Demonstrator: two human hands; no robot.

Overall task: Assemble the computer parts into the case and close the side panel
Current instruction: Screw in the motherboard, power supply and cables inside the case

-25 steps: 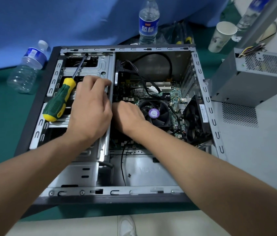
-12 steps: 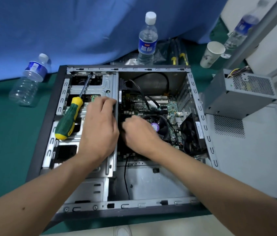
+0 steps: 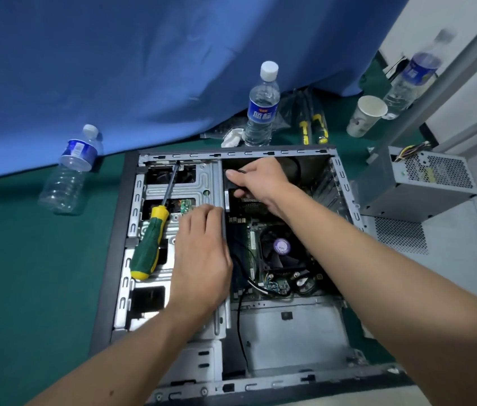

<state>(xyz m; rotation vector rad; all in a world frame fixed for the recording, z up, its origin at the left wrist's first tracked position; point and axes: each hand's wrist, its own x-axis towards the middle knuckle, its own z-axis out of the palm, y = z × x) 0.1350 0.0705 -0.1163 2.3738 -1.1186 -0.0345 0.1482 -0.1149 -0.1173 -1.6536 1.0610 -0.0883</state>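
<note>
The case (image 3: 127, 230) lay open on the green bench. The right hand (image 3: 257, 183) pinched a black cable (image 3: 241, 172) at the far end, above the motherboard (image 3: 249, 238); its socket presumably lay nearer, toward the fan (image 3: 281, 246). The left hand (image 3: 202, 253) rested flat on the drive cage (image 3: 199, 180), holding nothing, just beside the screwdriver (image 3: 149, 241).

The open case (image 3: 345, 183) lies on its side with its top face uncovered. Over the drive cage (image 3: 202, 177), a screwdriver (image 3: 150, 241) lies diagonally and the left hand (image 3: 202, 259) rests beside it, covering most of that side. The right hand (image 3: 260, 180) and forearm cross the motherboard bay above the fan (image 3: 281, 247). The lower metal floor (image 3: 292, 332) is crossed only by a thin black cable (image 3: 240, 326). A power supply (image 3: 424, 183) stands just right of the case; bottles (image 3: 260, 106) stand behind it.
</note>
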